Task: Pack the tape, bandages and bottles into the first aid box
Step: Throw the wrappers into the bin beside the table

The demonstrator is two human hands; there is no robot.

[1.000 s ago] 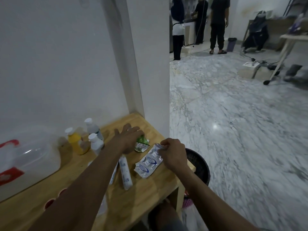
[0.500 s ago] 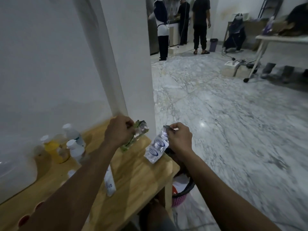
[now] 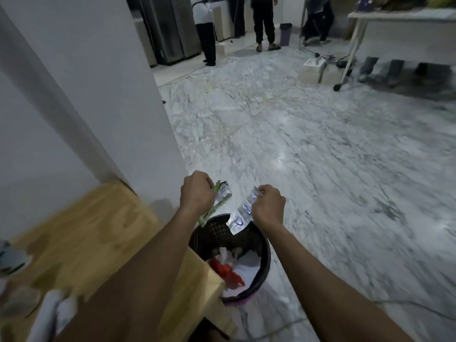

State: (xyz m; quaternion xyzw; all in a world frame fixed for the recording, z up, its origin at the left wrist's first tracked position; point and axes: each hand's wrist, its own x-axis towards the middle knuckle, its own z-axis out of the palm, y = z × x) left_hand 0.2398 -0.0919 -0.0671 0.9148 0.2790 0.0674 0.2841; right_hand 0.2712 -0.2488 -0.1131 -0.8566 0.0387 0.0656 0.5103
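My left hand [image 3: 197, 191] is closed on a green and silver wrapper [image 3: 220, 196], held past the right end of the wooden table [image 3: 98, 233]. My right hand [image 3: 267, 204] pinches the top of a clear wrapper with blue ovals [image 3: 240, 215]. Both wrappers hang over a black mesh bin [image 3: 264, 265] on the floor. A blurred white bottle [image 3: 53, 314] lies at the table's lower left. The first aid box is out of view.
The bin holds white paper and a red scrap [image 3: 229, 272]. A white pillar [image 3: 138, 99] rises right behind the table. Marble floor [image 3: 320, 156] stretches to the right. People stand far back near a fridge [image 3: 170, 28]; a white table on wheels [image 3: 394, 16] stands at the far right.
Both hands lifted the wrappers off the table and carried them right, out over the bin. My view swung right and down, so the bottles and box slid out of frame.
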